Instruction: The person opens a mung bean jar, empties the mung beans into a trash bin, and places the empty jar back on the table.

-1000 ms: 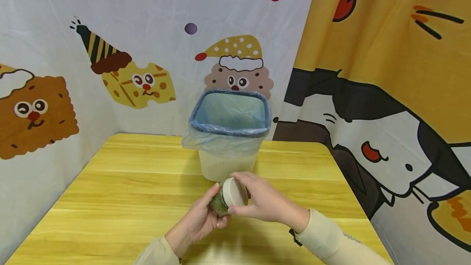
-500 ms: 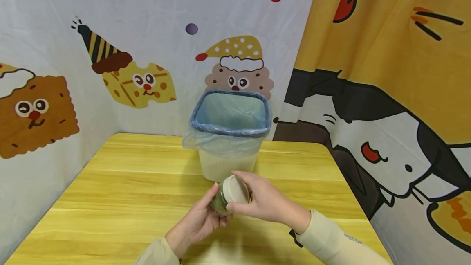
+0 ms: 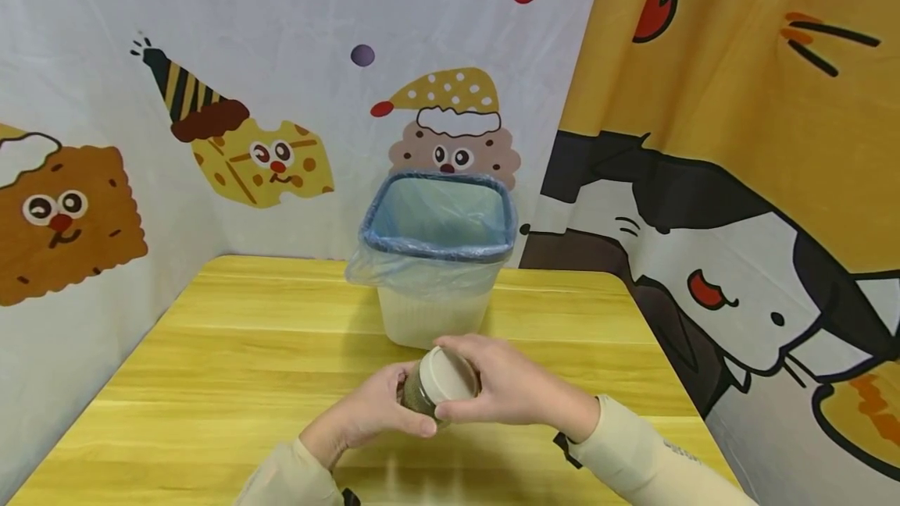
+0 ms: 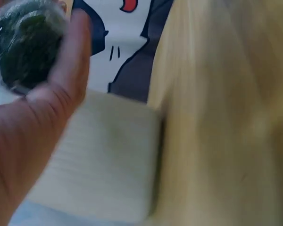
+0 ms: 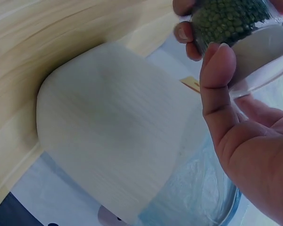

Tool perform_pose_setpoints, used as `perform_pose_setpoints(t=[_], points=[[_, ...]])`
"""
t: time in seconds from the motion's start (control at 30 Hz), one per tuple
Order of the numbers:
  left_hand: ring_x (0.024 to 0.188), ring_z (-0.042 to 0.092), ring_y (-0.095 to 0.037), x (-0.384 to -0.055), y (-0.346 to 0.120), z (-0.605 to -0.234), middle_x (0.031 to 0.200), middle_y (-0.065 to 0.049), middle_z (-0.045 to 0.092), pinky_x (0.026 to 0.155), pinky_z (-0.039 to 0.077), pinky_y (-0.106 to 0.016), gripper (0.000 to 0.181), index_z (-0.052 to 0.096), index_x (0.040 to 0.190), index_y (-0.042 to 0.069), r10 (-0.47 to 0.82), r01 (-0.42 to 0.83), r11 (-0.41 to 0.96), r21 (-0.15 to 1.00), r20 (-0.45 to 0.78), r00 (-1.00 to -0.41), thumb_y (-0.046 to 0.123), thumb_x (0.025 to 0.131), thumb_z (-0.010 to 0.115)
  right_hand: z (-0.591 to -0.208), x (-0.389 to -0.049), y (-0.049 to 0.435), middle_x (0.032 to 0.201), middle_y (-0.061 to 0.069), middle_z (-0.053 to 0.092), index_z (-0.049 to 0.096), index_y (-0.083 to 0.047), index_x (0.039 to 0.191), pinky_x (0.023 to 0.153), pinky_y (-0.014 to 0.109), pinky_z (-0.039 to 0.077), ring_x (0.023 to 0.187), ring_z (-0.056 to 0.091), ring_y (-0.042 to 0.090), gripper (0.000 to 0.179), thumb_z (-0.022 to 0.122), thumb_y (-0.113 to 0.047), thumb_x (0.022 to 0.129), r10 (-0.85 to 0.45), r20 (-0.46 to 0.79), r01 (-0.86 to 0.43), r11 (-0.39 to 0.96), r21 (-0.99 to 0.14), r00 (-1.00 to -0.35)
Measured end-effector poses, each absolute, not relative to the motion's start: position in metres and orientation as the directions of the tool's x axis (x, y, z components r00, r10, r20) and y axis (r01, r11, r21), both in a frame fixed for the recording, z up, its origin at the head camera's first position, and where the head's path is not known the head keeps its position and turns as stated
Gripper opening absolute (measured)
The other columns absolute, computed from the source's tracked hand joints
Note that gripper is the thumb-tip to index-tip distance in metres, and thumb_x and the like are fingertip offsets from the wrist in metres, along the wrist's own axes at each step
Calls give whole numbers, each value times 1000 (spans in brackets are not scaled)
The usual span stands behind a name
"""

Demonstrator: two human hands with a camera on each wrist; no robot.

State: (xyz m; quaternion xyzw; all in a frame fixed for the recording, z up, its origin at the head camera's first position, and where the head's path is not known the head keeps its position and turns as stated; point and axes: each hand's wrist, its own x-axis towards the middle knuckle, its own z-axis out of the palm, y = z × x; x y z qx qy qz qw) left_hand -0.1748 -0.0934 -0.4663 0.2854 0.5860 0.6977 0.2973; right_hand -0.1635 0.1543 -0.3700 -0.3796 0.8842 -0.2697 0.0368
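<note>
A small clear jar of green beans [image 5: 231, 21] with an off-white lid [image 3: 448, 375] is held up between both hands, in front of the bin. It leans, with the lid toward the right. My left hand [image 3: 366, 412] grips the glass body from the left, thumb on the near side. Fingers of my right hand [image 3: 502, 381] are curled round the lid, thumb low on its near edge. In the left wrist view the jar's dark green base [image 4: 28, 47] shows beside the left hand [image 4: 42, 108]. The right wrist view has the right hand [image 5: 254, 136] on the lid end.
Just beyond the hands stands a whitish bin [image 3: 432, 315], lined with a thin blue plastic bag [image 3: 422, 276] folded over its rim. It rests on a yellow wood-grain table [image 3: 246, 358]. Cartoon-printed curtains [image 3: 295, 22] hang behind and to the right.
My left hand has turned round the jar, its thumb moving from the far side to the near side. The jar has dipped slightly toward me; the right hand stays on the lid.
</note>
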Motion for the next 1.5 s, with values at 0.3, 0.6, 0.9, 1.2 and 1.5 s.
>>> perform_pose_setpoints(t=[0.3, 0.6, 0.9, 1.2, 1.5], points=[[117, 67, -23, -170, -96, -460, 133, -4, 69, 100, 56, -29, 80, 56, 150, 17, 658, 175, 111, 978, 60, -751, 19, 80, 93, -373, -162, 155, 135, 7, 69, 57, -8, 150, 84, 21, 57, 110, 65, 12, 77, 87, -40, 86, -741, 135, -700, 535, -472, -658], [113, 69, -18, -171, -100, -466, 129, -8, 70, 99, 59, -30, 73, 58, 148, 14, 728, 250, 10, 968, 165, -665, 12, 81, 89, -370, -165, 159, 142, 3, 64, 52, -17, 156, 77, 15, 57, 102, 60, 6, 79, 88, -30, 87, -845, 127, -765, 393, -511, -519], [110, 69, -17, -164, -94, -463, 128, -1, 71, 93, 60, -29, 76, 58, 147, 20, 632, 275, 135, 952, 131, -763, 23, 80, 93, -368, -163, 156, 144, 7, 67, 51, -16, 159, 85, 23, 58, 113, 65, 13, 86, 83, -57, 90, -752, 86, -699, 557, -449, -654], [114, 68, -18, -165, -100, -468, 134, -2, 69, 97, 58, -27, 83, 55, 152, 16, 594, 243, 180, 953, 91, -799, 24, 79, 94, -360, -161, 163, 136, 6, 68, 58, -20, 151, 73, 20, 59, 99, 65, 11, 75, 89, -38, 86, -729, 206, -715, 503, -485, -652], [117, 67, -18, -163, -102, -466, 134, 2, 70, 101, 55, -28, 88, 57, 149, 18, 513, 246, 196, 949, 114, -851, 25, 72, 99, -355, -164, 174, 136, 7, 70, 55, -12, 155, 73, 21, 58, 95, 65, 11, 81, 89, -40, 87, -673, 211, -682, 577, -449, -708]])
